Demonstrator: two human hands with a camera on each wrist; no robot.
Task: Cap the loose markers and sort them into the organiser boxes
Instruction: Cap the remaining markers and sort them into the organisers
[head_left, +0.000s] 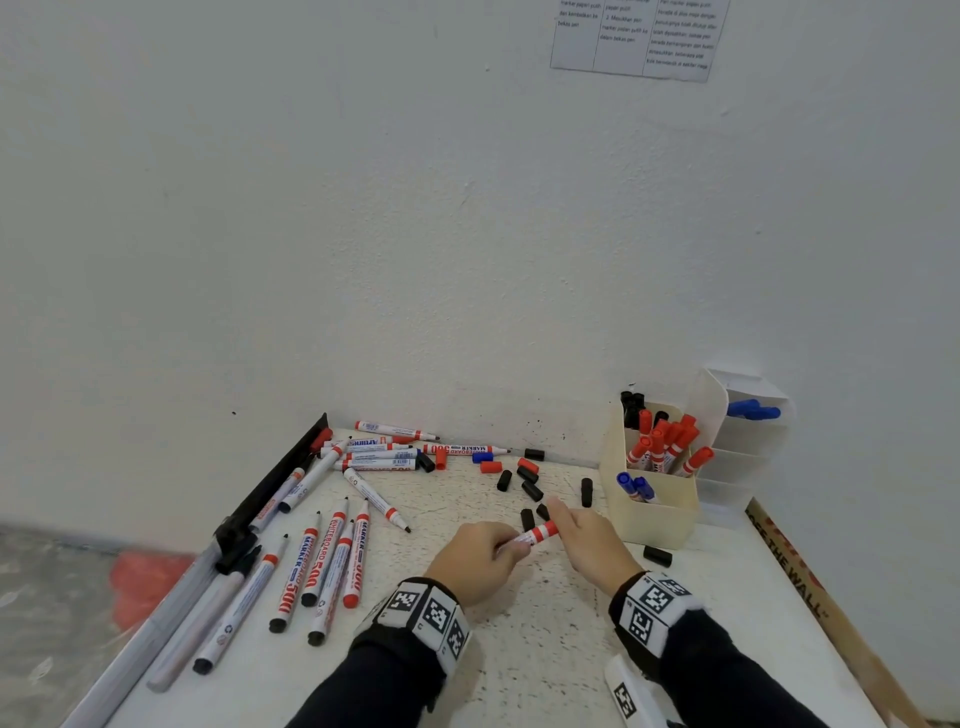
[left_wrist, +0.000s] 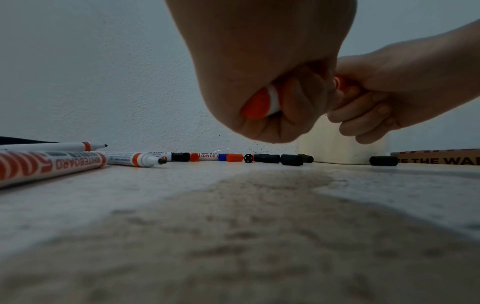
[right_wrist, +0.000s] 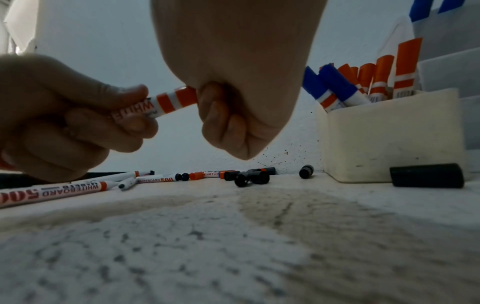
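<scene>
A red-banded whiteboard marker (head_left: 535, 535) is held just above the table between both hands. My left hand (head_left: 480, 553) grips its barrel; the red butt end (left_wrist: 257, 105) shows inside that fist. My right hand (head_left: 587, 540) curls round the red cap (right_wrist: 185, 96) at the marker's tip end. Several uncapped markers (head_left: 322, 561) lie at the left. Loose black caps (head_left: 530, 488) and red caps (head_left: 491, 466) are scattered behind the hands. The cream organiser box (head_left: 654, 509) at the right holds capped red markers (head_left: 665, 447) and blue markers (head_left: 636, 487).
A white tiered organiser (head_left: 748, 447) against the wall holds blue markers (head_left: 753, 409). A black tray (head_left: 270, 488) runs along the table's left edge. One black cap (head_left: 657, 556) lies in front of the cream box. A printed cardboard strip (head_left: 810, 587) borders the right edge.
</scene>
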